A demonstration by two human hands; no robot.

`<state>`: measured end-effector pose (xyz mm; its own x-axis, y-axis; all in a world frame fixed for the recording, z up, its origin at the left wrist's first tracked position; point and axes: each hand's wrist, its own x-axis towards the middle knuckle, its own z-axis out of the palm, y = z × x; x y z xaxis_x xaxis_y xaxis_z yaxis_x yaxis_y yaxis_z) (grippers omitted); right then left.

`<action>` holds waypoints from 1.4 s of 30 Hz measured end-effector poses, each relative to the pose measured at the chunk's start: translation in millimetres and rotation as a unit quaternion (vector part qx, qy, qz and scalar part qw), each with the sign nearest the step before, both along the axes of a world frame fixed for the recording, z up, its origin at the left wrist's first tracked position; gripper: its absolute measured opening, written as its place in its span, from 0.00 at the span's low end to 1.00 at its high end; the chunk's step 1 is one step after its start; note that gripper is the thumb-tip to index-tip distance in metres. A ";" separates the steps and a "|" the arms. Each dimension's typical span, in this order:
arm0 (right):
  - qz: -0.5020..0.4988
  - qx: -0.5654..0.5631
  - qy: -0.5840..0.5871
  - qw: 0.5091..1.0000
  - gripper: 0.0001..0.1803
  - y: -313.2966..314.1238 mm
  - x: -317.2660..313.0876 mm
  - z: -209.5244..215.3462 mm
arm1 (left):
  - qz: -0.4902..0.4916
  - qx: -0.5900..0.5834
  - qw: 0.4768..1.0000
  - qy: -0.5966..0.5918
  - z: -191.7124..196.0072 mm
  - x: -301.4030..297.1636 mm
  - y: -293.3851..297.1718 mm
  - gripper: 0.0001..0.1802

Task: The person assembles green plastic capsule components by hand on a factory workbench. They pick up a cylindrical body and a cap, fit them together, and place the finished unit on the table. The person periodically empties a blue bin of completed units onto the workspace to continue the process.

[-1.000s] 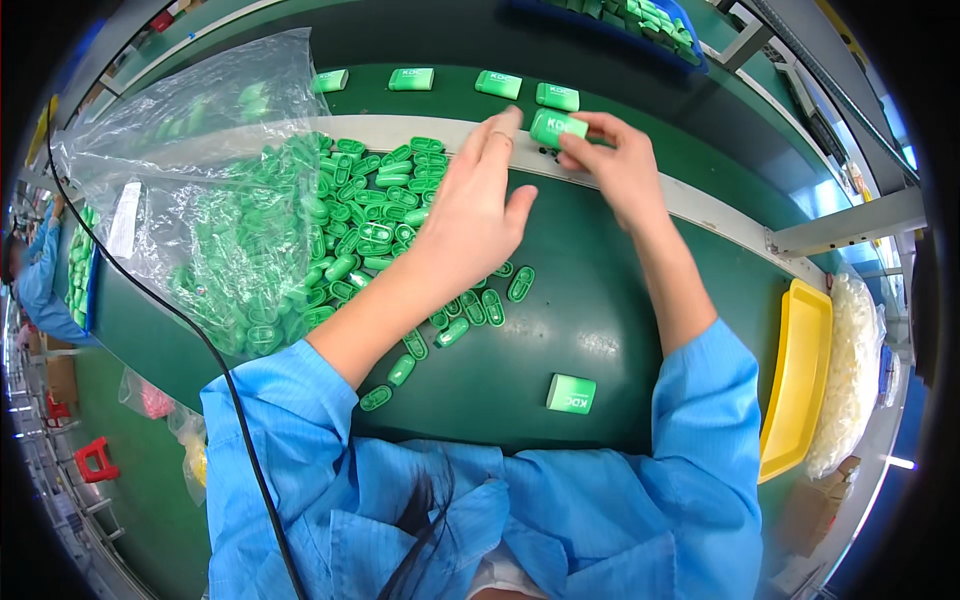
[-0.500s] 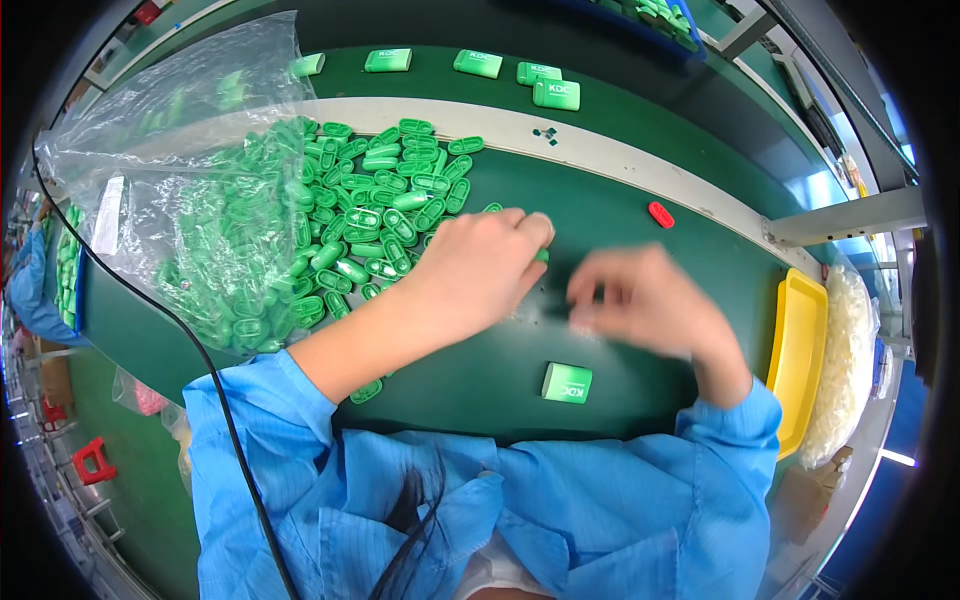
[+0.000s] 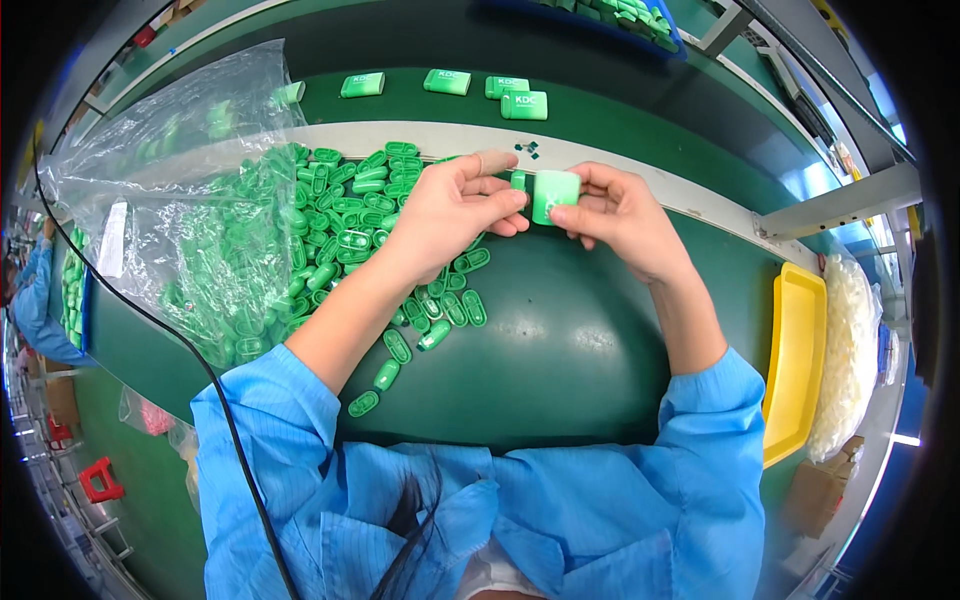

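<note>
In my right hand (image 3: pixel 615 215) is a light green, box-shaped plastic case (image 3: pixel 556 196), pinched between thumb and fingers. My left hand (image 3: pixel 455 212) is closed on a small green oval plastic piece (image 3: pixel 518 181), partly hidden by the fingers. A narrow gap separates the piece from the case's left side. To the left of my left hand spreads a heap of green oval plastic pieces (image 3: pixel 340 215), and several loose ones (image 3: pixel 397 346) trail toward my body.
A clear plastic bag (image 3: pixel 235 190) covers part of the heap. Several green cases (image 3: pixel 447 82) stand on the green strip beyond the white rail (image 3: pixel 690 190). Small dark bits (image 3: pixel 527 151) lie on the rail. At right are a yellow tray (image 3: pixel 795 365) and a bag of pale pieces (image 3: pixel 848 350). A black cable (image 3: pixel 225 400) hangs at left.
My right hand has picked up the green case from the near tabletop and carried it up beside my left hand. The left hand has moved slightly farther away, uncovering loose oval pieces.
</note>
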<state>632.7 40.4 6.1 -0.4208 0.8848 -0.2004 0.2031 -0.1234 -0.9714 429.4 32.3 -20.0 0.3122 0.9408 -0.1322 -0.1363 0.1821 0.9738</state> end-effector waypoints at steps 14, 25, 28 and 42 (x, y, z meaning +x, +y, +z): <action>0.003 0.188 -0.138 0.972 0.12 -2.6 -3.9 -18.8 | 0.015 0.039 0.999 0.015 -6.5 -2.2 -1.4 0.17; -0.067 0.037 0.106 0.991 0.15 2.1 -5.7 -27.5 | 0.053 0.096 0.993 0.046 -10.4 1.9 -2.9 0.17; -0.058 0.022 0.108 0.992 0.14 1.1 -6.4 -26.8 | 0.058 0.130 0.987 0.075 -9.2 5.3 -6.2 0.17; -0.059 0.088 0.081 0.991 0.15 -5.3 -7.7 -20.8 | 0.029 0.174 0.977 0.117 -3.2 1.2 -8.3 0.18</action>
<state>625.0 35.1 -14.7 -0.3258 0.9452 0.0227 0.0376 0.0370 -0.9986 430.5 24.0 -23.2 0.2569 0.9567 0.1369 0.0968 -0.1664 0.9813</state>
